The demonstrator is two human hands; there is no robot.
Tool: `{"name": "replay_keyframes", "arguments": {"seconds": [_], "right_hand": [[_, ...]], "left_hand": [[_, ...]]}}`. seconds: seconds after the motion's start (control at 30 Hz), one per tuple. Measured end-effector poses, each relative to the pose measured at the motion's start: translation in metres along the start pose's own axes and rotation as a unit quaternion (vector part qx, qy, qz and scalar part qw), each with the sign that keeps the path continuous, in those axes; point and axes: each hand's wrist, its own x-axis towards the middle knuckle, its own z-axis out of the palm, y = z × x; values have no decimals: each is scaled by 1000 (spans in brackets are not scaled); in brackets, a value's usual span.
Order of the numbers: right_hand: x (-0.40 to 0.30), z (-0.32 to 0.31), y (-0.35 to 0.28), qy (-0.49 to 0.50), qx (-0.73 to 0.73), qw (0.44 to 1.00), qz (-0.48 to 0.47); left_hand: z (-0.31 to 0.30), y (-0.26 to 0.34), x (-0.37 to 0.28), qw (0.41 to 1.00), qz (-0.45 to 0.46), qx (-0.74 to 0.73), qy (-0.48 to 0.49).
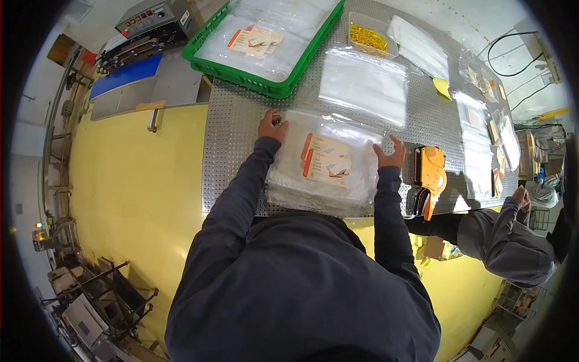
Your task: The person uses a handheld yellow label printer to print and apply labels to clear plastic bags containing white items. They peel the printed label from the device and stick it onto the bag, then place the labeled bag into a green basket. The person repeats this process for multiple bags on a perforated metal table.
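A stack of clear plastic bags (325, 194) lies at the near edge of the perforated metal table, with printed cards (328, 167) on or in the upper bags. My left hand (272, 125) touches the stack's far left corner, fingers curled and thumb apart. At the right edge of the stack is my right hand (391, 153), its thumb by the plastic and its fingers spread. Whether either hand pinches the plastic is hard to tell. Just right of my right hand lies an orange tool (432, 174), probably a label gun or tape dispenser. Another pile of clear bags (364, 86) lies beyond the stack.
A green plastic crate (246, 81) of bags and cards stands at the back left. Behind the far pile is a tub of gold twist ties (368, 38). More bags (475, 149) lie at right, near a co-worker (506, 244). A machine (151, 22) stands beyond the table's left side.
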Motion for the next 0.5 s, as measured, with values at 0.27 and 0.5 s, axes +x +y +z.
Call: {"name": "replay_keyframes", "arguments": {"seconds": [0.27, 0.5], "right_hand": [[3, 42, 38, -25, 79, 988, 133], [8, 45, 44, -27, 89, 964, 249]], "left_hand": [[18, 2, 23, 1000, 25, -13, -12], [30, 9, 38, 953, 58, 296, 2]]}}
